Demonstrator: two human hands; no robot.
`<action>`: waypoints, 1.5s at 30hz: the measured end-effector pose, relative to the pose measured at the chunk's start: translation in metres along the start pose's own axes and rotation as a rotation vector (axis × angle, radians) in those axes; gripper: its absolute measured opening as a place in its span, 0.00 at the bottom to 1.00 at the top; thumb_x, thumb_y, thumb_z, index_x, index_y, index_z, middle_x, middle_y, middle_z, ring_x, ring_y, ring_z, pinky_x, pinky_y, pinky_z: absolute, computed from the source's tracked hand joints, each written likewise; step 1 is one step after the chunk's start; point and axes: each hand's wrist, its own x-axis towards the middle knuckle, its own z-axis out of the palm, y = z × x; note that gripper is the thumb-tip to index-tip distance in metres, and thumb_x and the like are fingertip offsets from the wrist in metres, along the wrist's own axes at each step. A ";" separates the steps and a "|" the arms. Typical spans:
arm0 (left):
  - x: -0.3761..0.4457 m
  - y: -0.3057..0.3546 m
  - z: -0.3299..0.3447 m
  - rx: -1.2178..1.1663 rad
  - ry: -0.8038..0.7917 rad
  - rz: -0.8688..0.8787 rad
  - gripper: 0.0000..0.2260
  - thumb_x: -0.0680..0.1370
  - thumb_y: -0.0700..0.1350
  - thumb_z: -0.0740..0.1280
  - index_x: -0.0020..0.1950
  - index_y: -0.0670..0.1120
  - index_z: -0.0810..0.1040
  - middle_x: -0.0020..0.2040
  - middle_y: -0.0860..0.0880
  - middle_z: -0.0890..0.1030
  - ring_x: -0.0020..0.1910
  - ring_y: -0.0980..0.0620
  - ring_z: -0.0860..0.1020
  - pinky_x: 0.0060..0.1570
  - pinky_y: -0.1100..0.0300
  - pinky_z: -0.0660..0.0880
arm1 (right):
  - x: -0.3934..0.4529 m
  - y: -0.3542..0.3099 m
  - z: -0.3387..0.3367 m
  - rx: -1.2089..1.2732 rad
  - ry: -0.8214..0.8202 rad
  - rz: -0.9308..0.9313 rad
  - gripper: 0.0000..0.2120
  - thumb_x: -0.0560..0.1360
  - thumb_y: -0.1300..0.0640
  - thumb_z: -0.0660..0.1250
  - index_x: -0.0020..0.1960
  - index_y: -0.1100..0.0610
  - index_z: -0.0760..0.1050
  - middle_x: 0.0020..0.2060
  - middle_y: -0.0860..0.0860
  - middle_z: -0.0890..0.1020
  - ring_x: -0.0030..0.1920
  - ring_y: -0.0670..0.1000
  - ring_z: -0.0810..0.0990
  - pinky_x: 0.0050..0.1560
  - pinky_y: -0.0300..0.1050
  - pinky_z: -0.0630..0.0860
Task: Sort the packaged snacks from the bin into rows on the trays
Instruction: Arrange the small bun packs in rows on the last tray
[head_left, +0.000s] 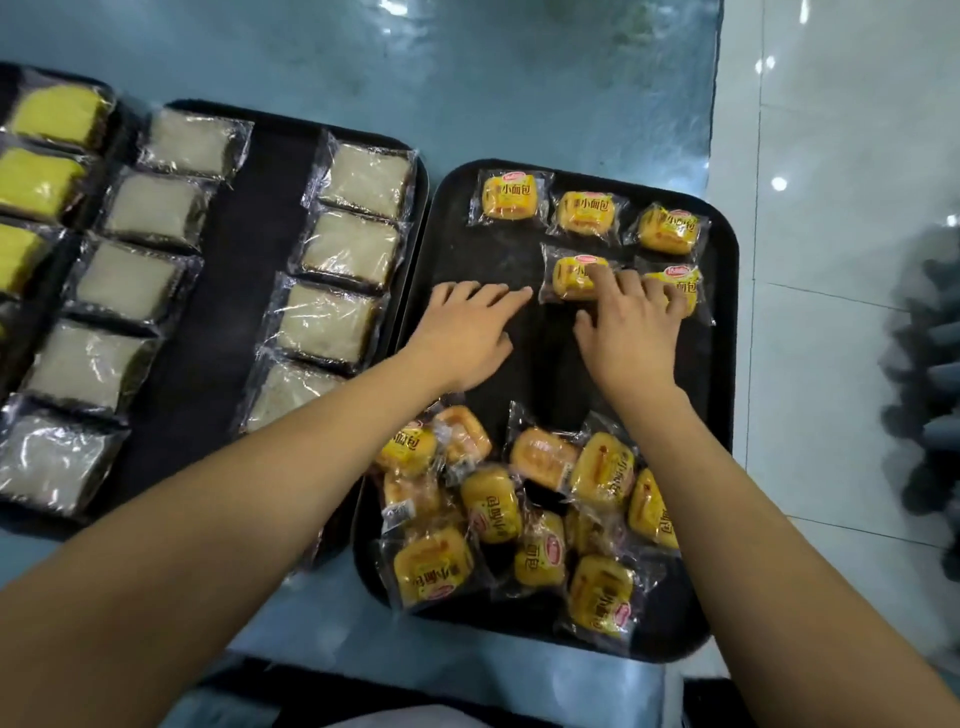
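Head view showed the right hand (631, 332) with straight fingers pressing a yellow bun packet (571, 278) at two o'clock on the black tray (483, 249). At ten o'clock of it the left hand (465, 332) lay flat, fingers relaxed, while loose packets (519, 514) were heaped at six o'clock.

One head-worn, wide-angle camera looks forward and steeply down. It sits close above the surface (519, 78), with both forearms reaching in from the bottom edge.

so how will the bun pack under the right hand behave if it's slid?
The bun pack probably slides easily: glossy film on a flat black tray. Its loose crinkled edges look floppy and may snag neighbours. It looks small, puffy and likely light, so the right hand should press gently.
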 end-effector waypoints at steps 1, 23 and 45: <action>-0.018 -0.007 0.001 -0.007 0.034 -0.020 0.25 0.82 0.51 0.57 0.80 0.55 0.58 0.77 0.50 0.66 0.75 0.44 0.63 0.73 0.45 0.56 | -0.009 -0.007 -0.003 0.038 0.008 -0.017 0.20 0.77 0.51 0.68 0.68 0.51 0.71 0.62 0.55 0.79 0.65 0.62 0.74 0.69 0.64 0.64; -0.207 -0.056 0.071 -0.303 0.214 -0.280 0.22 0.81 0.48 0.63 0.75 0.54 0.68 0.65 0.52 0.76 0.63 0.48 0.69 0.64 0.49 0.68 | -0.146 -0.120 0.007 0.298 -0.230 -0.160 0.22 0.76 0.37 0.65 0.69 0.39 0.70 0.62 0.47 0.76 0.64 0.52 0.73 0.68 0.55 0.63; 0.005 -0.047 0.021 -0.058 0.061 -0.153 0.35 0.82 0.56 0.56 0.82 0.49 0.41 0.83 0.49 0.50 0.81 0.42 0.49 0.76 0.44 0.50 | 0.023 -0.084 0.030 0.100 -0.161 -0.048 0.35 0.81 0.42 0.57 0.83 0.47 0.46 0.80 0.55 0.61 0.81 0.58 0.54 0.77 0.67 0.42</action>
